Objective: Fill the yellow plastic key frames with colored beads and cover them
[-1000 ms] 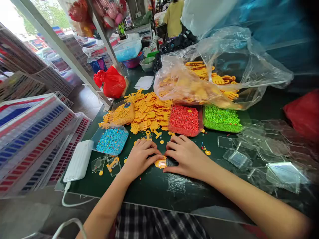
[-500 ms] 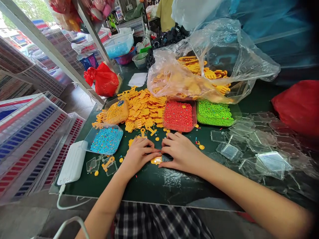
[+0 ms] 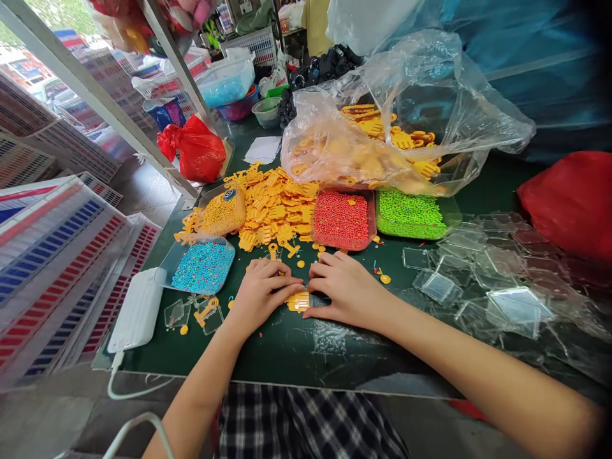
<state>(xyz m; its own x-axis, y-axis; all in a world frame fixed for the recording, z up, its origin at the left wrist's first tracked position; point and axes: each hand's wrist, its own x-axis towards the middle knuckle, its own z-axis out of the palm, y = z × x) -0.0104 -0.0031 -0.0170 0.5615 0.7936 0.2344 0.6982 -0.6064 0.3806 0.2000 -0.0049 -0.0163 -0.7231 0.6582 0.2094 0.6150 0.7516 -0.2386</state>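
Observation:
Both hands rest on the dark green table (image 3: 296, 350), fingertips meeting over a small yellow plastic piece (image 3: 298, 301). My left hand (image 3: 262, 292) pinches its left side, fingers curled. On the piece's right side, my right hand (image 3: 347, 290) presses with fingers bent. Just beyond the hands lies a heap of yellow plastic pieces (image 3: 275, 207). Trays of blue beads (image 3: 203, 266), red beads (image 3: 342, 217) and green beads (image 3: 411, 213) stand around it.
A clear bag of yellow parts (image 3: 382, 137) sits behind the trays. Several clear plastic cases (image 3: 482, 280) lie at the right, beside a red bag (image 3: 574, 201). A white power bank (image 3: 136, 309) with cable lies left. Another red bag (image 3: 198, 150) and stacked crates stand far left.
The view has shifted slightly, so everything sits a little higher and more to the left. Both hands stay together on the yellow piece with only small finger movement.

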